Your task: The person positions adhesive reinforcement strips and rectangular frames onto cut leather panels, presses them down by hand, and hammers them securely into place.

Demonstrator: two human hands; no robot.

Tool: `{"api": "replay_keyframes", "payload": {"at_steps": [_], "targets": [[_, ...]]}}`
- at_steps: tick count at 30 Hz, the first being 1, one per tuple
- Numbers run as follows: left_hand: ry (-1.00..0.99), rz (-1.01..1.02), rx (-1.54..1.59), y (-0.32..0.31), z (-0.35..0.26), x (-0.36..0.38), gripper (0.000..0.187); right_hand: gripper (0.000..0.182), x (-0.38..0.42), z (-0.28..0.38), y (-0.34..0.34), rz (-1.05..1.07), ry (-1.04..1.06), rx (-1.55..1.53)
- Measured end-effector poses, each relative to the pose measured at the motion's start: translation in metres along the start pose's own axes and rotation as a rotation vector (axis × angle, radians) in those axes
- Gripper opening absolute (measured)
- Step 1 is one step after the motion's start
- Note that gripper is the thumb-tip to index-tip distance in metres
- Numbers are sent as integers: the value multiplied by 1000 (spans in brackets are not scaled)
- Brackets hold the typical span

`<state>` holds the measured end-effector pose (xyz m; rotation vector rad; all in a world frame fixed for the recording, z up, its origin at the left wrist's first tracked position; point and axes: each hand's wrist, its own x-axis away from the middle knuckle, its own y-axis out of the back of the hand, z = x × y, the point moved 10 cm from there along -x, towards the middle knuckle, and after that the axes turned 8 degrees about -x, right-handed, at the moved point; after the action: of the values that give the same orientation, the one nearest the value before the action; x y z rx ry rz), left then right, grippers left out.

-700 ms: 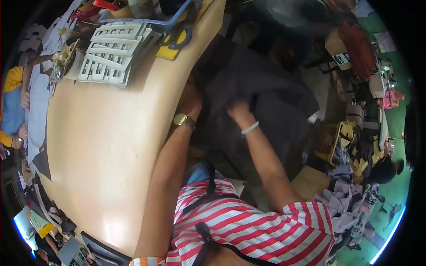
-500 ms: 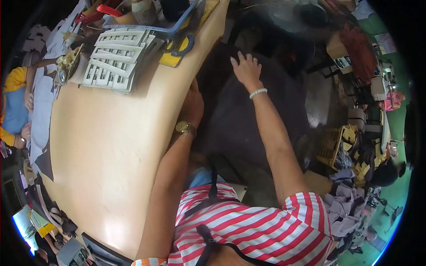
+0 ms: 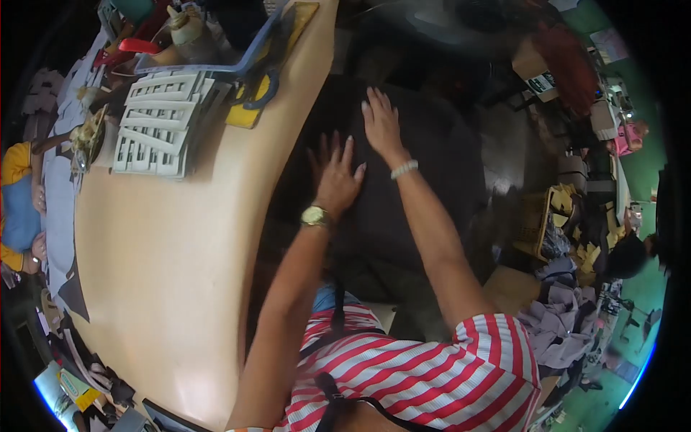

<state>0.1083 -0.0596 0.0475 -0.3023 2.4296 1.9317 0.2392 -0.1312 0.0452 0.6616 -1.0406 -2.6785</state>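
A large sheet of dark material (image 3: 425, 194), perhaps cloth or leather, spreads beside the table, partly under my forearms. My left hand (image 3: 338, 176), with a gold watch at the wrist, is over its near-table side, fingers spread and slightly blurred. Farther out, my right hand (image 3: 383, 129) rests flat on the same sheet, fingers stretched, a pale bead bracelet at the wrist. Neither hand grips anything. What supports the dark sheet is hidden beneath it.
The pale wooden table (image 3: 173, 266) carries a stack of white slotted pieces (image 3: 155, 126), scissors (image 3: 263, 93) and a blue-rimmed tray (image 3: 230, 68). On the right stand a yellow basket (image 3: 534, 223) and heaped grey scraps (image 3: 561, 317). Across the table is a person in yellow and blue (image 3: 20, 201).
My left hand has come out from beside the table edge onto the dark sheet, fingers spread. My right hand has shifted slightly left. The whole view has also shifted a little.
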Motion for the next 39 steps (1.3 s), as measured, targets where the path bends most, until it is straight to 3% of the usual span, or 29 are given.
{"api": "replay_keyframes", "payload": {"at_steps": [2,5,6,7,8,9,10,12,14,17,19,21,24,26,30,32,33,35,37,39], "targets": [[19,67,-39,-2,16,-9,72,49,46,11,18,42,-11,137],[37,173,-97,-12,35,-15,97,57,84,-36,64,114,-237,554],[40,184,-120,-12,34,-16,96,58,91,-93,85,-84,-233,404],[42,197,-142,-10,32,-16,96,59,88,-117,115,-39,-485,427],[43,208,-163,-9,30,-16,96,60,86,-153,135,-105,-496,417],[40,212,-155,-9,28,-17,96,62,82,-171,154,-28,-703,358],[40,215,-148,-9,29,-18,95,62,76,-206,165,-30,-687,434],[25,205,-113,-9,30,-15,95,68,71,-272,179,31,-842,118],[0,168,-61,-10,39,-14,95,74,75,-300,183,54,-920,5],[166,89,237,-1,72,10,90,79,98,-226,181,-69,-716,66],[367,94,399,-7,103,34,88,84,142,-217,180,-146,-755,-63],[646,201,444,-19,133,66,86,86,184,-177,177,-106,-1004,-304],[673,60,816,-9,138,85,86,86,227,-180,170,-141,-1088,-482],[665,42,732,-5,142,95,87,87,238,-174,168,-150,-1210,-475],[574,-47,499,22,138,100,92,81,232,-186,189,-91,-1089,-14],[564,-186,486,36,135,103,89,78,218,-182,193,-74,-1000,215],[614,-119,458,17,139,108,86,73,195,-157,190,-82,-829,314],[589,-251,430,33,133,111,77,63,154,-76,179,-101,-474,498],[633,-196,357,33,130,121,73,56,120,15,138,-107,-73,304],[639,-119,282,46,113,138,70,46,103,128,96,-47,164,102]]}}
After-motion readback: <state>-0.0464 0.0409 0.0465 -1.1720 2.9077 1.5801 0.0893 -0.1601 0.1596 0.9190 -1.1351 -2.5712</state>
